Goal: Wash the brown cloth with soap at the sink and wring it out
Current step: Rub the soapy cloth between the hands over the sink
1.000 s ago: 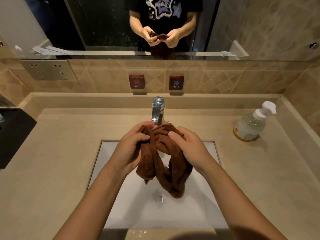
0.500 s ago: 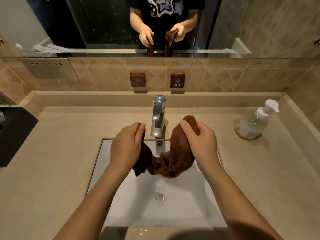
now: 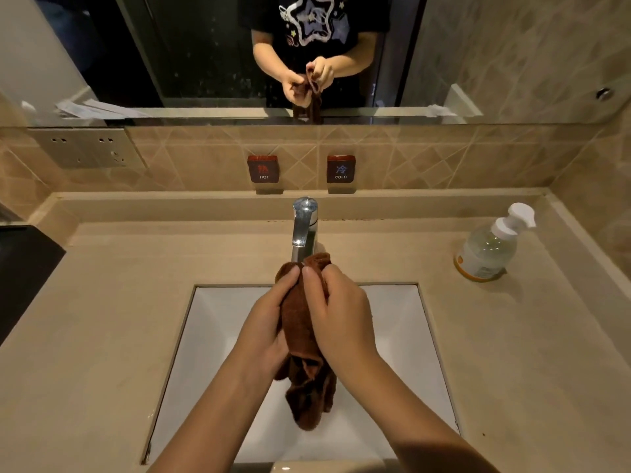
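Observation:
The brown cloth [image 3: 300, 329] is bunched into a long roll above the white sink basin [image 3: 403, 329]. My left hand [image 3: 266, 322] grips its left side and my right hand [image 3: 338, 315] grips its right side, the two hands pressed close together. The cloth's top end sticks up just under the chrome tap [image 3: 304, 230], and its lower end hangs loose over the basin. A soap pump bottle [image 3: 488, 247] stands on the counter at the right. No water stream is visible from the tap.
The beige counter [image 3: 112, 319] surrounds the sink. Hot and cold signs [image 3: 263, 169] hang on the tiled wall behind the tap. A wall mirror [image 3: 205, 52] reflects my hands. A black object [image 3: 24, 274] lies at the left edge.
My hands, held apart half a second ago with the cloth slung between them, have come together and gathered the cloth into one bunch in front of the tap.

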